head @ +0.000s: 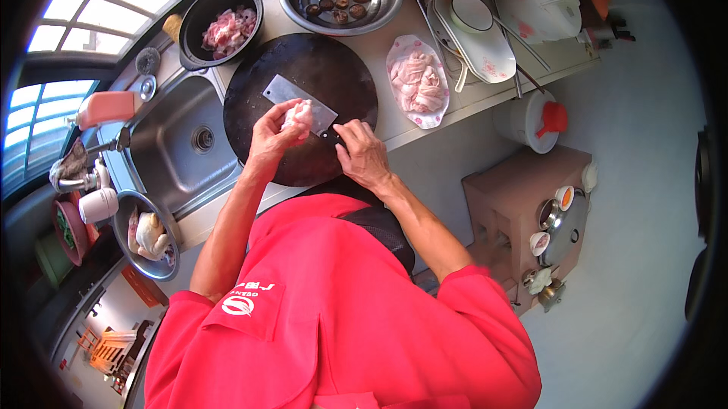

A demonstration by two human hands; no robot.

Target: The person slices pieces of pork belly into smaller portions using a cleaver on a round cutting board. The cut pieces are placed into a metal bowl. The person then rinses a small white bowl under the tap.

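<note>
A steel cleaver [296, 103] lies flat on the round dark chopping board [256, 68]. Pinched between the thumb and fingers of my left hand [273, 135] is a piece of raw pale pink meat [300, 116], held above the cleaver's blade. My right hand [364, 154] is at the cleaver's dark handle, near where it meets the blade; its fingers are bent, and whether they grip the handle is not clear. Cut raw meat [229, 31] fills part of a black pot [186, 39] behind the board. On a flower-patterned plate [430, 121] to the right lies more pale raw meat [420, 82].
Behind the board, a steel bowl [290, 5] holds mushrooms in liquid. The sink [170, 119] lies left, and beside it a metal basin [132, 261] holds a whole plucked bird [151, 235]. Stacked dishes [483, 51] and a white lidded bucket [520, 122] are at the right.
</note>
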